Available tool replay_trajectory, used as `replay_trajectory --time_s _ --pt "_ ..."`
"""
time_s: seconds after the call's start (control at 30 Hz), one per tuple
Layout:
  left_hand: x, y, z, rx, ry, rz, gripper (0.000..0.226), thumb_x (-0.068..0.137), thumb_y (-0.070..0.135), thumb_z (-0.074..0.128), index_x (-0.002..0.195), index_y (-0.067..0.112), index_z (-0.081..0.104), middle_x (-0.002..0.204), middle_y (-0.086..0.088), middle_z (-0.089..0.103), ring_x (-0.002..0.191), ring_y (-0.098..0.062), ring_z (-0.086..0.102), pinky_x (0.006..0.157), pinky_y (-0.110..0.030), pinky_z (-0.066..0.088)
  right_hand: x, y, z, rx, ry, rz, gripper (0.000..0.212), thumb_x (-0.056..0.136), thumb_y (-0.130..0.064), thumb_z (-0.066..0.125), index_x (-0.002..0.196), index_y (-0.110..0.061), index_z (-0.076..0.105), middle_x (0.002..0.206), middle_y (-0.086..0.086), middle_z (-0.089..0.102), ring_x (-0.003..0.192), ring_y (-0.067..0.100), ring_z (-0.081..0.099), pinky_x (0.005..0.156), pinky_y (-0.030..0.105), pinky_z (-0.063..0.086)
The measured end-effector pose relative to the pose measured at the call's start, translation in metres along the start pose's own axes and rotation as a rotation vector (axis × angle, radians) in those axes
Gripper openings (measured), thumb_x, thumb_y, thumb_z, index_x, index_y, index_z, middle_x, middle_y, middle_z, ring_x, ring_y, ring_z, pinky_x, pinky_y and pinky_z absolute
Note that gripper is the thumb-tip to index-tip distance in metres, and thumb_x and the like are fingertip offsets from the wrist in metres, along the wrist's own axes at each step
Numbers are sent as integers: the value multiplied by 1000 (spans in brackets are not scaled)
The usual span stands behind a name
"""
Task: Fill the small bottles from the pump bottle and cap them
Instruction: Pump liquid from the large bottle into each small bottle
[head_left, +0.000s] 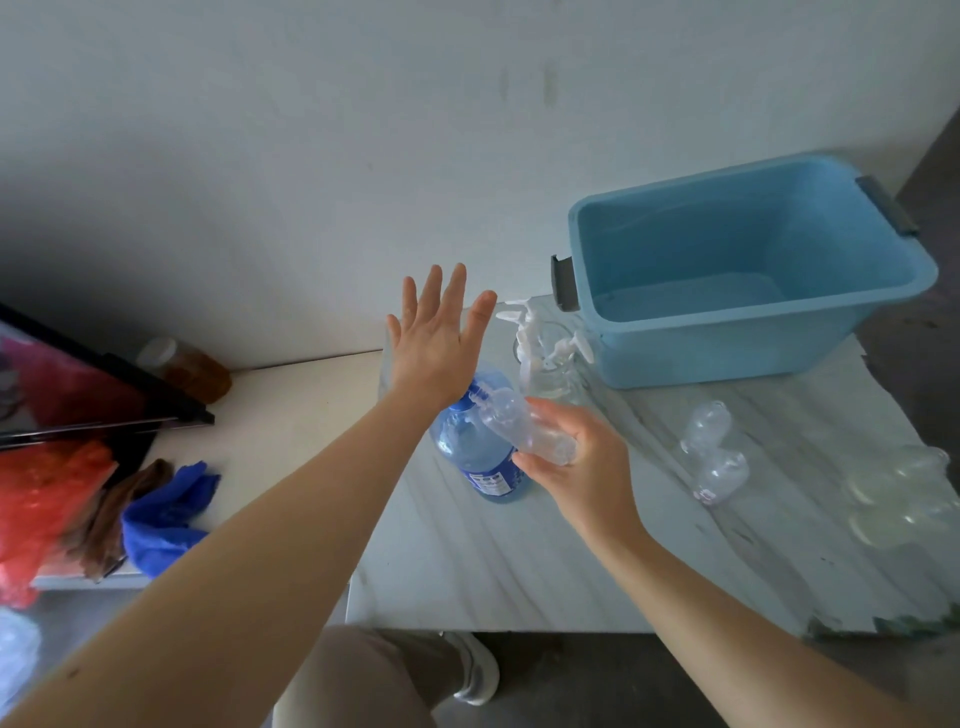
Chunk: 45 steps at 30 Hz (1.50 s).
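Note:
A blue pump bottle (478, 457) stands on the marbled table (519, 571), near its left edge. My left hand (436, 338) is flat, fingers spread, with its heel over the pump head. My right hand (576, 462) grips a small clear bottle (524, 431), tilted with its mouth at the pump's spout. Two more small clear bottles (711, 457) lie on the table to the right. White pump caps (535, 338) sit in a clear container behind the blue bottle.
A light blue tub (893, 291) stands at the back right of the table. Clear round pieces (893, 499) lie at the far right. On a lower surface to the left are a blue cloth (161, 519), red plastic (41, 509) and an amber jar (192, 369).

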<state>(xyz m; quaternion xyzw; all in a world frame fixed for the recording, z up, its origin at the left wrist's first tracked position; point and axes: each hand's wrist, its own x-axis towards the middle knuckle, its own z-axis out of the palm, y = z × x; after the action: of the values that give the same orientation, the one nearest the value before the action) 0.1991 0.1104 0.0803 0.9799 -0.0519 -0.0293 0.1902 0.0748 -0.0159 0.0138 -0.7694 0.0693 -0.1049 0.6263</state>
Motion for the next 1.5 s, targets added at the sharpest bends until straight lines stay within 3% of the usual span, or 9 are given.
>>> replay_trajectory --time_s 0.47,0.8,1.13,1.37,1.5 --pt "-2 10 -25 73 37 69 62 94 60 8 151 38 5 161 6 -7 146 -21 -18 116 -50 -9 0 -14 -2 -9 12 -31 53 67 -5 79 105 -38 63 102 -20 64 96 -5 58 80 1 36" --pt "-1 10 -15 -48 51 6 58 95 60 14 150 38 18 161 8 5 147 -18 -11 117 -50 -5 1 -7 -3 21 7 -30 52 67 -6 80 106 -36 64 104 -18 65 98 -4 59 84 5 39" --pt "-2 2 -1 -47 13 -29 60 94 63 13 149 40 19 161 9 6 147 -18 -10 117 -50 -4 0 3 0 17 -9 -1 50 66 -7 79 101 -39 64 103 -14 68 97 0 61 84 8 42" --pt "-4 8 -14 -56 39 -6 57 96 59 12 150 40 16 161 8 3 147 -20 -11 117 -50 -5 0 -11 -5 -19 1 -32 51 65 -7 80 107 -31 66 103 -15 66 97 1 60 86 10 42" --pt "-3 12 -24 -48 45 -5 57 97 58 12 150 39 16 161 8 4 148 -21 -10 117 -51 -5 4 -17 -8 -36 -3 -58 52 65 -7 81 106 -34 65 102 -22 64 95 -8 57 83 1 35"
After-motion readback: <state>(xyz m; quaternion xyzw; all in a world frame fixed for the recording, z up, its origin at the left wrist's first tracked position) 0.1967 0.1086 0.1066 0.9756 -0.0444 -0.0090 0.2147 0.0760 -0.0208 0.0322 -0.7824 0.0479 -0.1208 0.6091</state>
